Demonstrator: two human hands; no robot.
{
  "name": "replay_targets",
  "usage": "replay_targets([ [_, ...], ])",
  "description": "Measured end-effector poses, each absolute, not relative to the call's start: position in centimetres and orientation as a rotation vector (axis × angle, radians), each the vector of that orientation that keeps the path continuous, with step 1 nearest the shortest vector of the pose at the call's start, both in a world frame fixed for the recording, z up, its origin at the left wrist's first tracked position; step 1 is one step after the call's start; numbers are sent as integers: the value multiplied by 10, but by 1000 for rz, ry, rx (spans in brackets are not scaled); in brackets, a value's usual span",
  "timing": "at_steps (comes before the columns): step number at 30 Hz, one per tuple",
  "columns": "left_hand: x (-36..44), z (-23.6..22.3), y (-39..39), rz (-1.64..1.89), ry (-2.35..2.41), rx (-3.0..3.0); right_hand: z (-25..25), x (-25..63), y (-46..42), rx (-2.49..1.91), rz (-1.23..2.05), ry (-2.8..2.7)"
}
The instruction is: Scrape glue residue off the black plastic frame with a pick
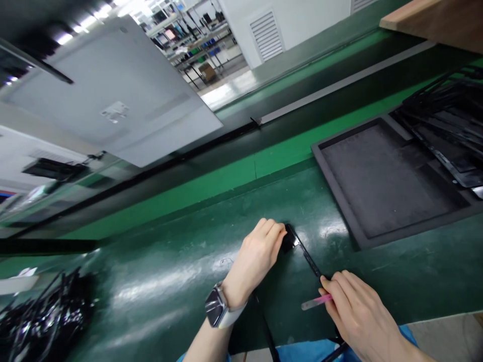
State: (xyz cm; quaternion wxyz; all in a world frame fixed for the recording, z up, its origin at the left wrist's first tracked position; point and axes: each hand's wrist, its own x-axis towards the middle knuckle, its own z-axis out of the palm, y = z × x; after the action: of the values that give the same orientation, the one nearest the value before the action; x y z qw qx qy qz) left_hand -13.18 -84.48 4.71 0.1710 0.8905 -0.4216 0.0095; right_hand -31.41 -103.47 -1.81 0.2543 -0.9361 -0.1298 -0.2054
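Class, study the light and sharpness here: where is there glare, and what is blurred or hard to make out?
Head view: pale glare streaks the green worktop, and the ceiling lamps burn out to white; the dark pile at lower left is smeared, while the left hand and right hand look clearer; the black part is too dark for fine detail.

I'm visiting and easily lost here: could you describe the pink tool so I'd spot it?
Find the dark green bench, then the right hand near its front edge. The pink tool pokes leftward from that hand, pale end outward. Its pink colour sets it apart from the thin black strip beside it.
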Motion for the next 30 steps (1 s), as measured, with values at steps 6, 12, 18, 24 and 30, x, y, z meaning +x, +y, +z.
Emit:
replay_targets([
  [6,-161,45,-871,-307,-814,1967,-19,-313,-1036,-2533,-599,-347],
  [12,-169,26,-877,-538,-482,1558,-19,-314,-1037,-2538,-553,-344],
  [18,-145,29,-870,-385,-648,1932,-13,-312,-1038,-2525,-546,-358],
  [24,-147,41,-869,-100,-951,2318,-7,-309,-1038,-2515,-567,-348],
  [30,-182,42,-858,-92,-1119,2515,-12,-311,-1038,-2532,-553,-347],
])
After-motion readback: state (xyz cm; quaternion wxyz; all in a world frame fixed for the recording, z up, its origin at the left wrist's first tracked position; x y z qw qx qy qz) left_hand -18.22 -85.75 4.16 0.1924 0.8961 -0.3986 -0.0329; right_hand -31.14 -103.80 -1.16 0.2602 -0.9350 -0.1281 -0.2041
